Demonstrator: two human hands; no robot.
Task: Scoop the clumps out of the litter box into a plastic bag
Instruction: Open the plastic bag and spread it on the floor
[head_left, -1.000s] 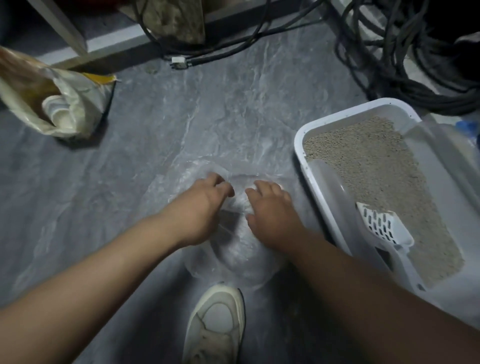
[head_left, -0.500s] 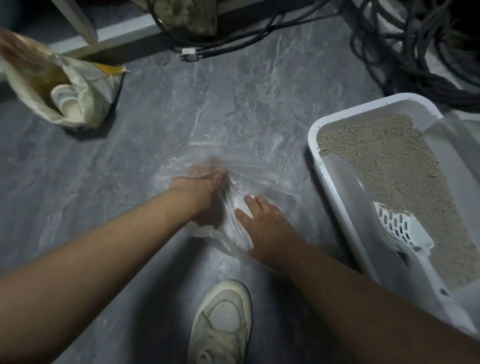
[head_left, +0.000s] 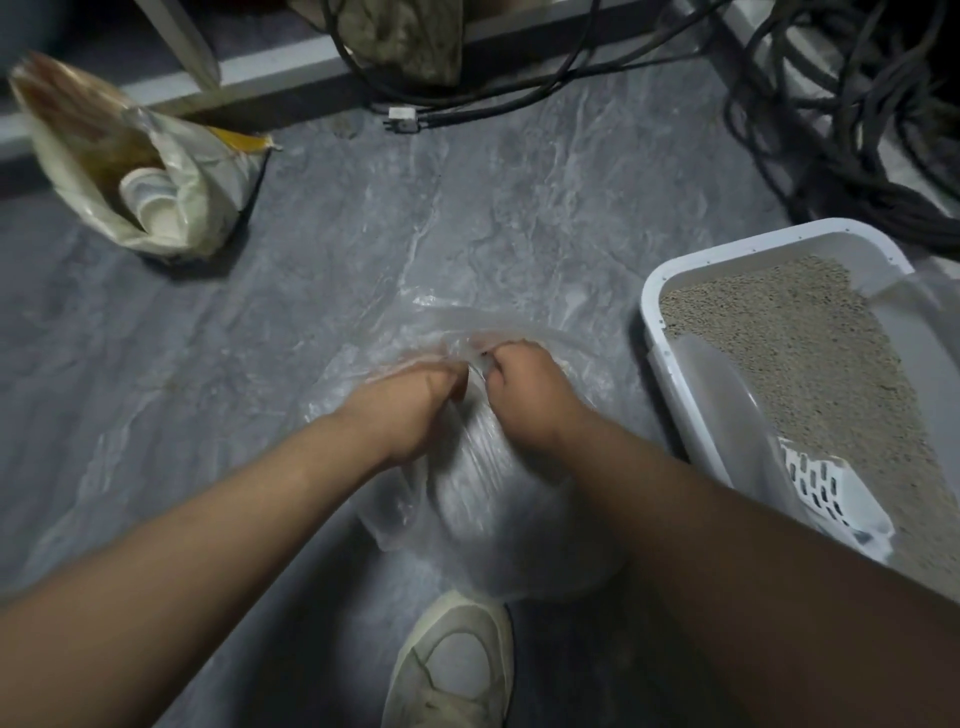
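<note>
A clear plastic bag (head_left: 483, 514) lies crumpled on the grey floor in the middle. My left hand (head_left: 410, 405) and my right hand (head_left: 530, 395) sit side by side on its far edge, both with fingers curled, pinching the film. To the right stands the white litter box (head_left: 670, 291), filled with beige litter (head_left: 810, 353). A white slotted scoop (head_left: 831, 493) rests in the box's near corner, partly hidden by my right forearm. No clumps can be made out in the litter.
An open pale bag (head_left: 171, 197) with a white cup inside lies at the far left. Dark cables (head_left: 841, 145) pile up at the back right, with a plug (head_left: 402, 118) near the wall. My shoe (head_left: 457, 670) is at the bottom centre.
My right hand went from lying flat on the bag to gripping its edge beside my left hand. Both hands moved slightly away from me, and the bag bunched up.
</note>
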